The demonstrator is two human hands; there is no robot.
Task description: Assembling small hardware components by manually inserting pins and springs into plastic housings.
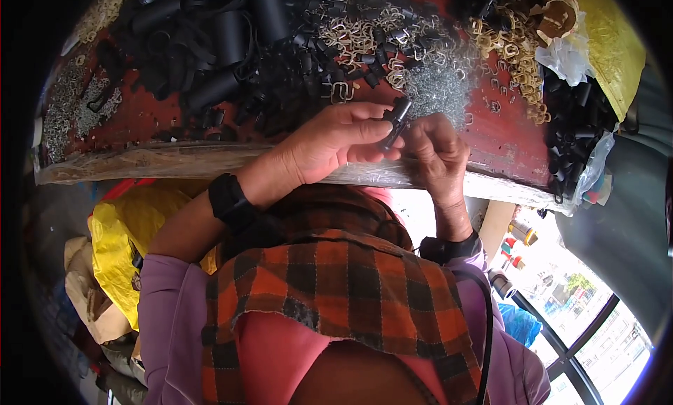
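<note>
Over the table's near edge, my left hand grips a short black cylindrical fitting between thumb and fingers. The fitting stands tilted, with its upper end leaning right. Close against its right side is my right hand, thumb and fingertips pinched together beside the fitting. Whatever is between those fingertips is too small to make out. Just beyond both hands lies a heap of small silver screws. Silver U-shaped clips mixed with small black pieces are piled farther back.
Gold-coloured clips trail down the red tabletop at right. Large black cylinders crowd the back left, and more small metal pieces lie far left. Black parts fill the right edge, below a yellow bag. Another yellow bag hangs at lower left.
</note>
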